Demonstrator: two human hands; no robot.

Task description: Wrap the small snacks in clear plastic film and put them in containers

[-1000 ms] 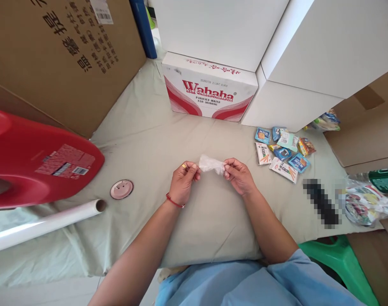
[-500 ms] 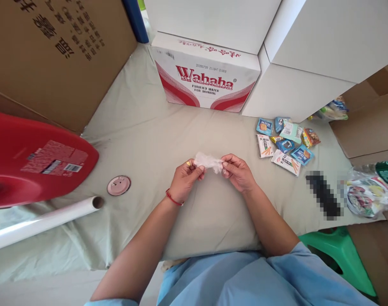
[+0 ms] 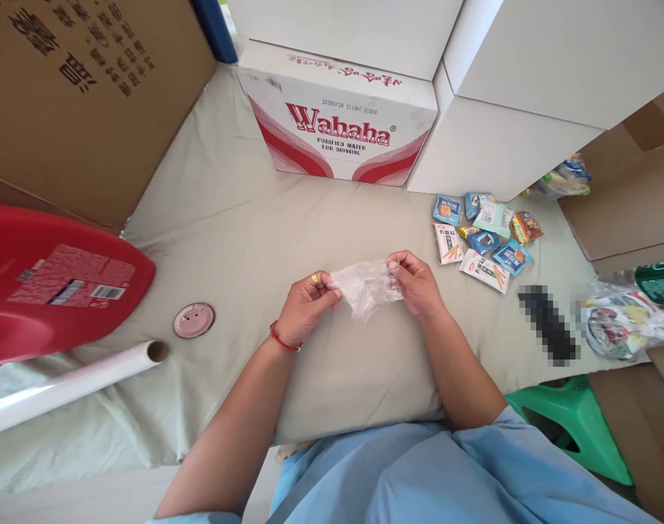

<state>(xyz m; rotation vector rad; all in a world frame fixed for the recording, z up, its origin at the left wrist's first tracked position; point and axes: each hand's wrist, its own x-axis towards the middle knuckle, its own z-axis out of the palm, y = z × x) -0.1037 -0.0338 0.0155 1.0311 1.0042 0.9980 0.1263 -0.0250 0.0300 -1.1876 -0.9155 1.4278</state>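
Note:
A thin, crumpled, see-through plastic bag [image 3: 364, 289] is stretched between my two hands above the cloth-covered table [image 3: 358, 371]. My left hand [image 3: 308, 306], with a gold ring and a red string bracelet, pinches its left edge between thumb and fingers. Its right edge is gripped by the fingertips of my right hand [image 3: 415, 284]. The middle of the bag hangs loosely towards me. Several small snack packets [image 3: 484, 236] lie beyond my right hand, apart from it.
A Wahaha water carton [image 3: 340, 131] stands at the back beside white boxes [image 3: 522, 145]. On the left are a red jug [image 3: 64, 284], a white tube [image 3: 75, 386] and a round pin badge [image 3: 193, 320]. A bagged item [image 3: 618, 324] lies far right, above a green stool [image 3: 593, 429].
My hands have moved slightly apart, and the bag between them is spread wider, its middle hanging lower. The whole view has shifted a little.

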